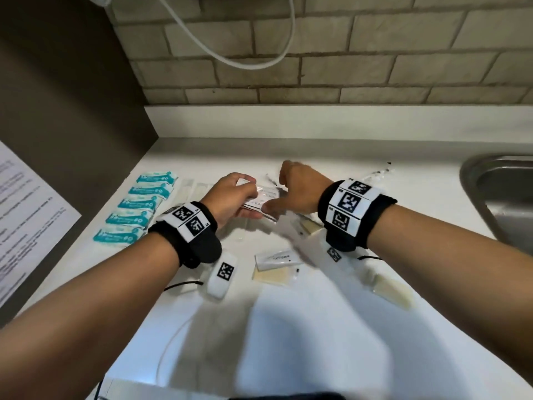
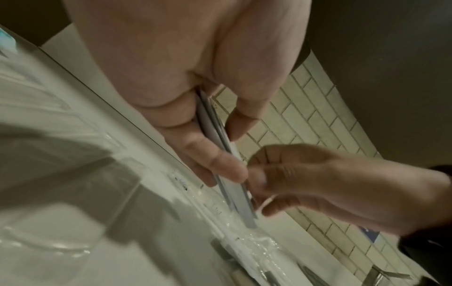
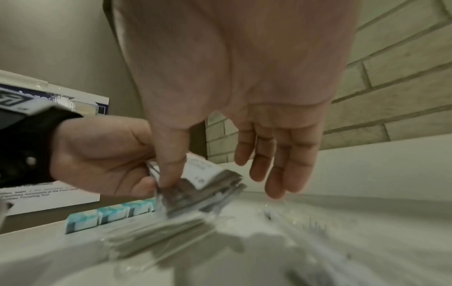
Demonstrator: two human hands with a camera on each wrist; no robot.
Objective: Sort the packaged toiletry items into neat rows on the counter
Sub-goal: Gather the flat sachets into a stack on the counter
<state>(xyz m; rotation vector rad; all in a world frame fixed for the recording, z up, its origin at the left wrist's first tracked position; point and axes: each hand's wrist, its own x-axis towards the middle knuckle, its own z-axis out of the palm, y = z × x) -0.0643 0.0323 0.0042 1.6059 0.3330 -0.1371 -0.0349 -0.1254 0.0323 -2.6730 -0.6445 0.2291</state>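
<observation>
My left hand (image 1: 230, 194) grips a stack of flat white packets (image 1: 259, 199) just above the white counter (image 1: 317, 327). My right hand (image 1: 294, 192) meets the stack's free end. In the left wrist view the stack (image 2: 225, 154) runs between the right thumb and a finger below it. In the right wrist view the thumb presses on the stack (image 3: 208, 180) and the other fingers (image 3: 276, 160) reach straight past it. Several teal packets (image 1: 135, 209) lie in a tidy row at the left. A toothpaste tube (image 1: 277, 258) and a yellowish sachet (image 1: 274, 277) lie nearer me.
Clear-wrapped items (image 1: 196, 186) lie beside the teal row, with more (image 1: 375, 174) behind my right wrist. Another yellowish sachet (image 1: 392, 290) lies at the right. A steel sink (image 1: 499, 192) opens at the far right. A printed notice (image 1: 28, 212) hangs on the dark left wall.
</observation>
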